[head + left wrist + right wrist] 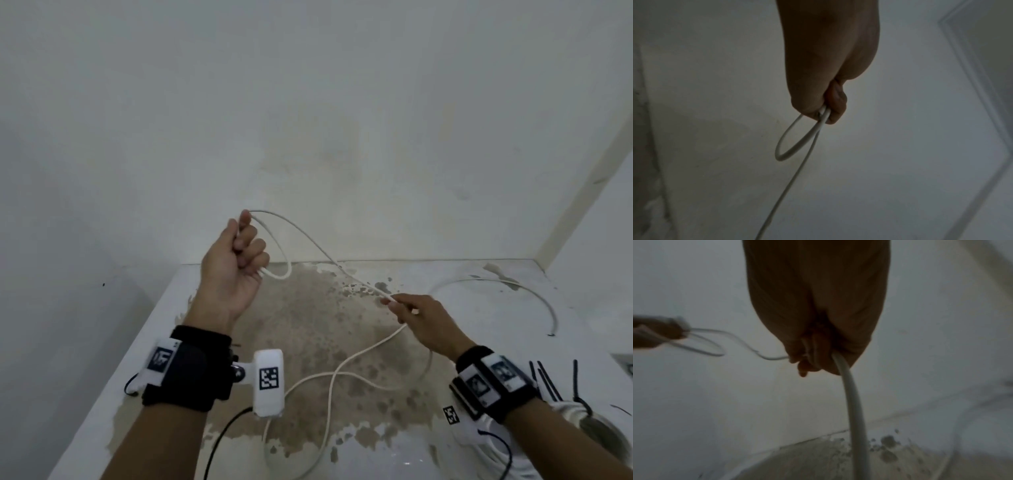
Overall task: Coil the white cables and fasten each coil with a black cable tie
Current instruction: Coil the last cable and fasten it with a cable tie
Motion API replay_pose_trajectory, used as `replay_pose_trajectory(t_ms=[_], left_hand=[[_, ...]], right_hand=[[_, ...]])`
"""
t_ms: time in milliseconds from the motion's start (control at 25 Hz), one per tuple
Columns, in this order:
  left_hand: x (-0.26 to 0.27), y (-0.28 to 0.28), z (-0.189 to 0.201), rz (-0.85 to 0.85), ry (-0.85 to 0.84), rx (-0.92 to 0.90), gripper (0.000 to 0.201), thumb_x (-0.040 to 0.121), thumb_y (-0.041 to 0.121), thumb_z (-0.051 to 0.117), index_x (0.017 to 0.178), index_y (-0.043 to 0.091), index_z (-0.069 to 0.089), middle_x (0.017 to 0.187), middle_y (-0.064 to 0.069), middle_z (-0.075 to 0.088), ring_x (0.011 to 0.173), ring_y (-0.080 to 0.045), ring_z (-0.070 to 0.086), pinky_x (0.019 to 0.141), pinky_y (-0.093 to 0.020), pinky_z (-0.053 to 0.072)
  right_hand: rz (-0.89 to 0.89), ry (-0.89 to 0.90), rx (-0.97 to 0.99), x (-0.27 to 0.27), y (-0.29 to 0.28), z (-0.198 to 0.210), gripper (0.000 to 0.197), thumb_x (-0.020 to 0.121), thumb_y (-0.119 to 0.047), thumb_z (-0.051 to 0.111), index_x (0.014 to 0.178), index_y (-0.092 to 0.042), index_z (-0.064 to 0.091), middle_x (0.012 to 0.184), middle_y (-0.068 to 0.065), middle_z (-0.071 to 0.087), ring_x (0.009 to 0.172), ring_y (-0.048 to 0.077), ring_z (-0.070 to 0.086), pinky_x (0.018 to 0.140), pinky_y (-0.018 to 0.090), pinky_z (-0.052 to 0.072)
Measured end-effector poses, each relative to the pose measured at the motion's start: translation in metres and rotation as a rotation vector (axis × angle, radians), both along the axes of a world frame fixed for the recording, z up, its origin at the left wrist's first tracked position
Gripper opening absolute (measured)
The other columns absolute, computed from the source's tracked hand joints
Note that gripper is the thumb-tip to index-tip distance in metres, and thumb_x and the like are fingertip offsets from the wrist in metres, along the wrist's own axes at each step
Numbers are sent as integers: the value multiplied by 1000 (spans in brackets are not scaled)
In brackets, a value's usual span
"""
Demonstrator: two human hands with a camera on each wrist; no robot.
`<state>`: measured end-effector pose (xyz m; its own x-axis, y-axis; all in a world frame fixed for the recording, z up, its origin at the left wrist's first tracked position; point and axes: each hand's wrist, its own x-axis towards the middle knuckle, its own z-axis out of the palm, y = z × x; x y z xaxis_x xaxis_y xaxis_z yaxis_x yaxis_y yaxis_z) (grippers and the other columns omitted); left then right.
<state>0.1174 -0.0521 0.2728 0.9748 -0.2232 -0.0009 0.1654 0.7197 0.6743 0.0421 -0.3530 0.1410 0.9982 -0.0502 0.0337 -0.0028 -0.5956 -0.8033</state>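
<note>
My left hand (245, 246) is raised above the table and grips a small loop of a white cable (310, 245); the same loop (789, 146) hangs from its fist (828, 107) in the left wrist view. From there the cable runs down to my right hand (409, 313), which pinches it lower and to the right. In the right wrist view the cable (854, 399) leaves those curled fingers (807, 360) and drops toward the table. Its slack lies crossed in loose curves (337, 375) on the worn tabletop. Several black cable ties (548, 377) lie near my right wrist.
A second white cable (534, 291) curves across the far right of the white table (144, 329). Walls close in behind and to the right, meeting in a corner. More white cable (493, 452) is bundled at the front right. The table's left edge drops off.
</note>
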Motion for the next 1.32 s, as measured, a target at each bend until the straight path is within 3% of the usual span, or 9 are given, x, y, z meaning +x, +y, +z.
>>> replay_pose_trajectory(t_ms=[120,240,480,600,760,920,1080,1200,1320], left_hand=[[-10,-30,-26,-13,-32,291,31,107,26,29,97,12,55,51,8,32,39,-4,32,38,-17,30],[-28,-49,-43,-84,-154,660,33,108,23,28,103,5,54,55,1,51,58,-17,66,56,-24,54],[-44,-49,-32,-341,-240,912,38,108,29,27,112,2,54,78,-6,69,65,-23,70,58,-27,55],[-50,-54,-31,-466,-279,1001,40,108,29,28,104,3,58,70,-5,65,50,-18,60,48,-22,45],[-46,-58,-29,-625,46,470,30,101,28,38,92,7,57,50,7,28,37,-2,23,39,-17,17],[-37,-51,-21,-587,60,122,28,99,28,39,89,11,59,53,9,22,38,-2,15,40,-16,15],[-23,-28,-15,-318,9,-136,34,104,27,29,86,16,56,57,8,17,43,-5,11,39,-16,20],[0,9,-3,-45,-16,-239,36,106,28,28,87,18,57,51,9,28,39,-6,16,37,-17,25],[13,21,-4,122,22,-62,35,107,31,29,91,17,57,50,9,28,37,-6,23,38,-16,21]], right_hand=[[374,69,-333,-10,36,30,39,106,-34,45,79,-11,60,63,-4,49,53,8,40,56,21,33],[574,-78,-319,-23,65,78,27,107,-31,46,96,-20,67,59,-11,48,52,8,44,54,18,32],[409,-191,-296,-18,57,109,19,97,-39,63,82,-31,72,62,-17,57,59,7,52,56,21,33],[334,-240,-194,-15,53,113,19,92,-34,71,74,-27,69,60,-18,57,56,6,49,55,18,33],[169,-288,37,2,40,109,13,91,-30,73,83,-21,68,59,-4,54,52,5,41,52,18,33],[166,-220,259,12,37,88,18,105,-26,51,96,-16,63,62,-3,47,55,9,40,53,20,37],[187,-84,285,12,32,49,30,108,-30,42,104,-12,65,65,-4,51,58,17,48,58,30,45],[225,16,150,4,29,21,34,109,-33,39,102,-21,69,65,-6,50,58,14,48,61,31,44],[318,91,-49,-3,35,23,34,108,-37,39,100,-30,71,72,-7,55,62,8,49,67,24,43]])
